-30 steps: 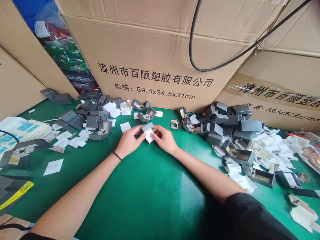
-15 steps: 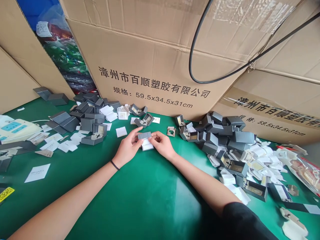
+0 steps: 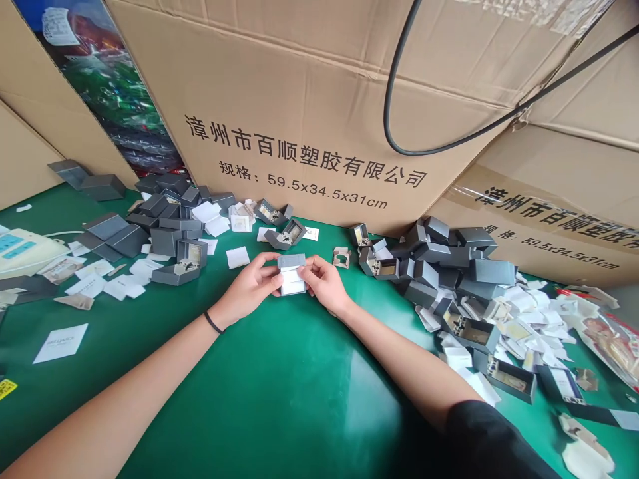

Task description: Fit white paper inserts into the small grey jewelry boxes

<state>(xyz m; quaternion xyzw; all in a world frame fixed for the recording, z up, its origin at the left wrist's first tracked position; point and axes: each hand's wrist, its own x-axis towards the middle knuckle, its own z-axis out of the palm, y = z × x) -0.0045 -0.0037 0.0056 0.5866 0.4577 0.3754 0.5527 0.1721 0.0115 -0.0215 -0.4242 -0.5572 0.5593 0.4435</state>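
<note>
A small dark grey jewellery box (image 3: pixel 291 260) with a white inside faces me at the middle of the green table, held between both hands. My left hand (image 3: pixel 252 287) grips its left side, thumb at the edge and fingers behind. From the right, my right hand (image 3: pixel 322 283) closes on the other side, with its thumb near the white part. Just beyond them lies an open grey box (image 3: pixel 287 234). A white paper card (image 3: pixel 237 257) is near my left fingers, and a torn cardboard piece (image 3: pixel 342 257) lies beyond my right hand.
Grey boxes pile up at the left (image 3: pixel 167 216) and right (image 3: pixel 449 259). White paper scraps (image 3: pixel 529 319) spread beside the right pile. A large carton (image 3: pixel 299 133) stands behind, with a black cable (image 3: pixel 389 100) hanging before it. A power strip (image 3: pixel 24 251) lies far left.
The box has tipped so that more of its white inside faces me. My left thumb has slid to its left edge. The whole view has shifted slightly.
</note>
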